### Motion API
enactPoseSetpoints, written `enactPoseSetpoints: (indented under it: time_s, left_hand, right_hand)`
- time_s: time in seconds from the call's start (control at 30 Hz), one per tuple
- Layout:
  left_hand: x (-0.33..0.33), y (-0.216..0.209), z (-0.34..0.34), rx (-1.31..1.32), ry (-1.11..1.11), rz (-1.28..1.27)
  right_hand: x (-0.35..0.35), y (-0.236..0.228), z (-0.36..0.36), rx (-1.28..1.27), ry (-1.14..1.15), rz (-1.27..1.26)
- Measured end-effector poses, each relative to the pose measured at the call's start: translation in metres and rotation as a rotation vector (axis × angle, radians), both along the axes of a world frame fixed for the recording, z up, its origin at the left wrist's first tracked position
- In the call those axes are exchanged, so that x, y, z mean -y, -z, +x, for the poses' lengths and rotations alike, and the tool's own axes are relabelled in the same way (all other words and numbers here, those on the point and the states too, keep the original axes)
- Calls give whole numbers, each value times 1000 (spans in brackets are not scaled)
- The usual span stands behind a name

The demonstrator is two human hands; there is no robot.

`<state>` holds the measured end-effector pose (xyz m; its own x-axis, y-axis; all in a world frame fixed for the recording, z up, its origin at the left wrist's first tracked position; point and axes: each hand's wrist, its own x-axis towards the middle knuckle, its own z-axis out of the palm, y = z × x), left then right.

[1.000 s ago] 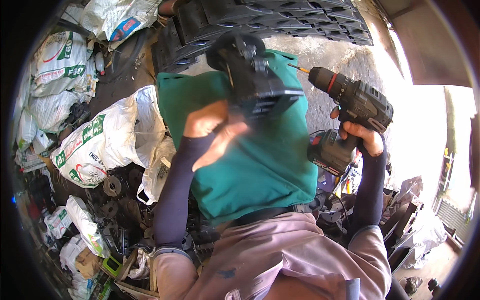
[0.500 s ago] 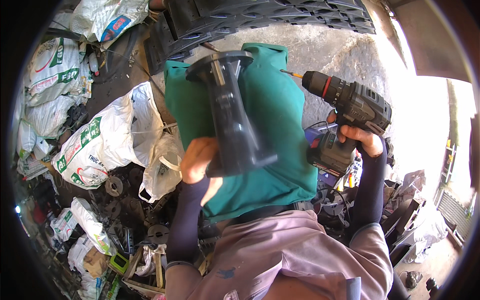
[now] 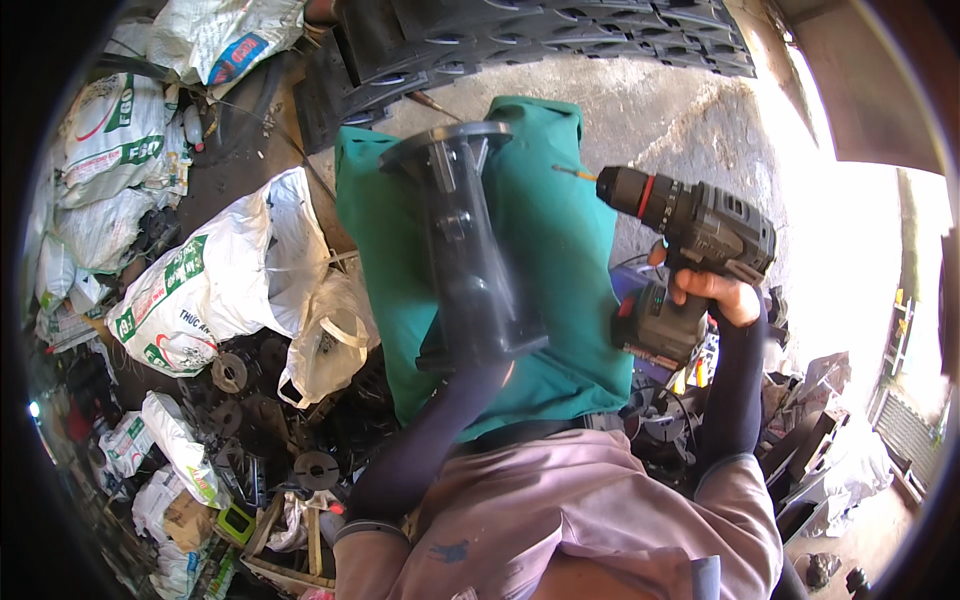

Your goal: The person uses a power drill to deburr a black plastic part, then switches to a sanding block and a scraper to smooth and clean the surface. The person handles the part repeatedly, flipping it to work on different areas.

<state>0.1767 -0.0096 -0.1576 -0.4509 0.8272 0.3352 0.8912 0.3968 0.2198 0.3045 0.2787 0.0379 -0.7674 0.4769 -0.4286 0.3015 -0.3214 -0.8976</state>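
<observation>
A black plastic column-shaped part [image 3: 462, 250] with a round flange and a wide square foot lies tilted over my lap, above the green cloth [image 3: 560, 230]. My left forearm [image 3: 430, 425] reaches to its foot end. The left hand itself is hidden in or behind that end, so its fingers do not show. At the right, my right hand [image 3: 722, 292] is wrapped round the grip of a black cordless drill [image 3: 715, 225] with a red ring. The drill's thin yellowish bit [image 3: 574, 173] points left toward the part, apart from it.
White printed sacks [image 3: 185, 280] and a clear plastic bag [image 3: 330, 340] stand at the left. Loose black parts [image 3: 316, 469] lie below them, beside a wooden crate [image 3: 290, 570]. Stacked black mouldings [image 3: 540, 45] lie on the concrete beyond my knees.
My left hand has gone from the near left side of the part to behind or inside its foot end. The part has shifted slightly nearer; the drill has dipped a little.
</observation>
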Motion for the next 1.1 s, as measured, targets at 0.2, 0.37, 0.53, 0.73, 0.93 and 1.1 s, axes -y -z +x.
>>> enactPoseSetpoints:
  time_s: [0.2,0.37,0.53,0.73,0.93,1.1]
  left_hand:
    - [-4,12,0,31,41,54]
    - [-22,-41,-7,363,-40,222]
    - [13,-144,-46,828,162,-76]
    - [20,-218,-142,1408,-275,231]
    - [-53,-207,-145,1307,-131,453]
    - [-60,-213,-137,1261,-163,417]
  right_hand:
    - [4,-2,3,-8,37,-46]
    - [2,-6,0,-35,-16,-122]
    - [-3,-10,-7,-126,-191,-216]
    - [-7,-13,-23,-159,-303,-273]
    - [-6,-13,-32,-143,-259,-281]
    - [-12,-7,-29,-162,-272,-378]
